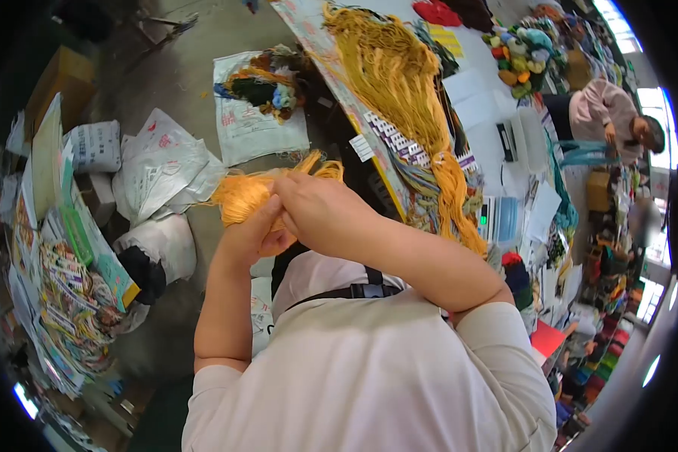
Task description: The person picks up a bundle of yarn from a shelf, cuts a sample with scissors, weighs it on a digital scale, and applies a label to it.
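Observation:
A bundle of orange-yellow thread (242, 197) is held in front of my chest, its loose strands spreading out on both sides of my hands. My left hand (258, 235) is closed around the lower part of the bundle, thumb pointing up. Over its top lies my right hand (320, 207), fingers bent and pinching at the thread close to my left thumb. The fingertips partly cover each other, so the exact grip point is hidden. Long hanks of yellow and olive thread (384, 60) lie on the table to the right of my hands.
A white sack (260, 139) with mixed thread lies on the floor ahead. Plastic bags (162, 169) and a rack of thread bundles (71, 301) are at left. A digital scale (499, 218) stands on the right-hand table; a person in pink (603, 109) stands beyond it.

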